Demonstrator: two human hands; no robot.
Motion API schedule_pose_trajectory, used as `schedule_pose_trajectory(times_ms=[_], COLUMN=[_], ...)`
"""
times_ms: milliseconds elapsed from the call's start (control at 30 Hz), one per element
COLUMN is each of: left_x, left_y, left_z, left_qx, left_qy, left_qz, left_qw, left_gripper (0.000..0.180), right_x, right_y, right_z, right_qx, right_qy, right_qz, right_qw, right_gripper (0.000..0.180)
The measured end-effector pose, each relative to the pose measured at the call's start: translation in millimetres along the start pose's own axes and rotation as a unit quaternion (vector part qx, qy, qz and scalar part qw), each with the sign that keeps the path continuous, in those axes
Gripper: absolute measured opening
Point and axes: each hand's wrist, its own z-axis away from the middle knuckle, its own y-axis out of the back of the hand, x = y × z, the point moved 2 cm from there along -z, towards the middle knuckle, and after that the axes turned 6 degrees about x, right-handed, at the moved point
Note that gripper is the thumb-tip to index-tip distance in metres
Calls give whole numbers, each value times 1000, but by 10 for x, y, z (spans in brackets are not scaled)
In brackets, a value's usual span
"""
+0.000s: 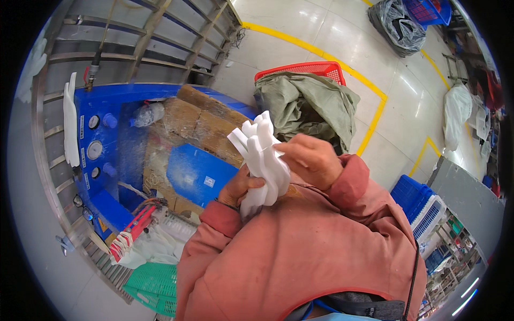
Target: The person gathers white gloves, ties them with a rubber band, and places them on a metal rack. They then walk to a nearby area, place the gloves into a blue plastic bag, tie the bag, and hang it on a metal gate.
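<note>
Close in front of my chest is a bundle of white, wavy-edged pieces [261, 162], foam-like in look and pressed side by side. My left hand [237, 187] is closed round the lower left of the bundle, thumb across its front. At the upper right edge, my right hand [312, 160] has its fingers curled in and the fingertips pinching the rim of one piece. Part of the bundle's lower end is hidden against my sleeve.
A blue machine [96, 139] with round gauges stands at left, cardboard [187, 120] and a blue panel [198, 174] on it. Beyond my hands, grey-green cloth [305, 101] drapes over a red basket [326, 69]. A green crate [155, 289] lies lower left, blue crates [409, 195] at right.
</note>
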Motion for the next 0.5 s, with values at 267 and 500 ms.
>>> schedule_pose_trajectory(times_ms=[267, 500], left_x=[-30, -295], left_y=[2, 161], left_z=[7, -119], left_qx=[-7, -8], left_qy=[-7, -9], left_qz=[-22, 7], left_qw=[1000, 1000], left_gripper=[84, 77], right_x=[50, 81], right_y=[-296, -312], right_z=[-64, -110], right_qx=[-22, -57], right_qy=[-37, -10], right_qz=[-20, 12], right_qw=[999, 998], right_gripper=[28, 16])
